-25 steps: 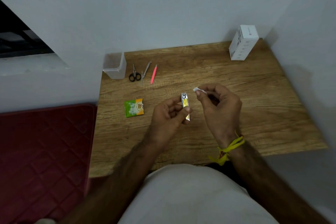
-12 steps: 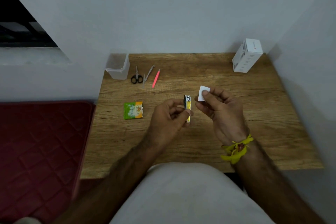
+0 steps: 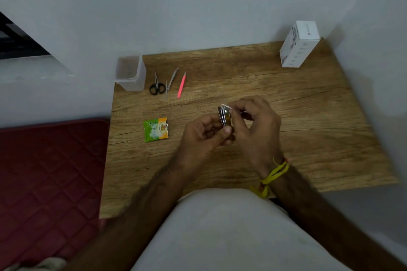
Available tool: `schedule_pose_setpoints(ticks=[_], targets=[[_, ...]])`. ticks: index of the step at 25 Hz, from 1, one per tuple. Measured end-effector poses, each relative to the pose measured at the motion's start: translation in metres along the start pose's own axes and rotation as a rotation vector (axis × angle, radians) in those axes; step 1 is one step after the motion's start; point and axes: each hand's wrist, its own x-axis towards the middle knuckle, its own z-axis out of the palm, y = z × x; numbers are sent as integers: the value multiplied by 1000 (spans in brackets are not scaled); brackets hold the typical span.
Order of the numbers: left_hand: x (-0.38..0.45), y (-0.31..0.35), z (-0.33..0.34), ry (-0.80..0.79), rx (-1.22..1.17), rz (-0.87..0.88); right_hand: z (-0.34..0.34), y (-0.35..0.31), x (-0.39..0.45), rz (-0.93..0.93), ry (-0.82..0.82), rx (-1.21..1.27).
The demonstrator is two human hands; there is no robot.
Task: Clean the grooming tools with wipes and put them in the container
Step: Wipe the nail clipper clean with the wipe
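Clipper (image 3: 224, 116): held upright above the table (image 3: 297, 121), pinched at its lower end by my left hand (image 3: 204, 133). Wipe (image 3: 226, 106): small white piece, pressed to the clipper's top by my right hand (image 3: 255, 125), fingers curled round it. Step, as I judged it: wiping the first tool. Next called for rubbing down its length, then carrying it to the container (image 3: 131, 73) at the far left corner. Scissors (image 3: 156, 86), nipper (image 3: 170, 81), pink tweezers (image 3: 181, 84): lying beside the container, not yet wiped. Sachet (image 3: 156, 129): flat, left of my hands.

Both forearms were bare. A knotted yellow thread wristband (image 3: 272, 177) circled the right wrist, above what seemed a white garment (image 3: 220, 233).
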Motion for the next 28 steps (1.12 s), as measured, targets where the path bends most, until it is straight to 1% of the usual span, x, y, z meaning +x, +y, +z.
schedule_pose_setpoints(ticks=[2,5,8,10,15,17,20,24,28], targets=[[3,-3,-1,-2,-6,-1,0,5,0,-52,-18,-51],[6,-4,-2,9,9,8,0,7,3,-87,47,-23],[3,-11,-2,23,7,8,3,7,4,-178,-25,-77],[2,-14,-4,39,17,16,3,11,3,-204,-57,-98],[2,-13,-2,82,-36,10,6,13,1,-296,-42,-122],[2,-13,-1,87,-51,8,8,14,1,-299,-25,-118],[2,-14,-1,103,-94,-5,8,17,-1,-325,-51,-124],[3,-15,-4,90,-91,-3,10,20,-1,-323,-50,-117],[1,-12,-2,84,-78,-13,10,16,3,-257,-36,-81]])
